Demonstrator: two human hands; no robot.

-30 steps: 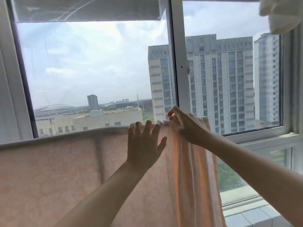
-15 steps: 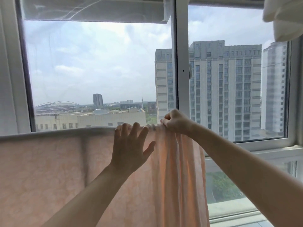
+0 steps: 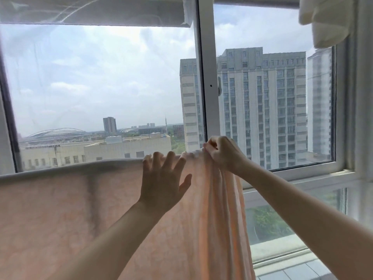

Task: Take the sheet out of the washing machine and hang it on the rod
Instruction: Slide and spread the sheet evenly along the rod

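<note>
Spreading step: our left hand flat on the hung peach cotton sheet, right hand pinching its bunched edge; next, tug rightwards.

The sheet is pale peach with a faint mottled pattern, draped over what seems to be the rod, which is hidden under its top fold. To the left it hangs flat and smooth; at its right end it bunches into narrow vertical pleats falling straight down.
</note>
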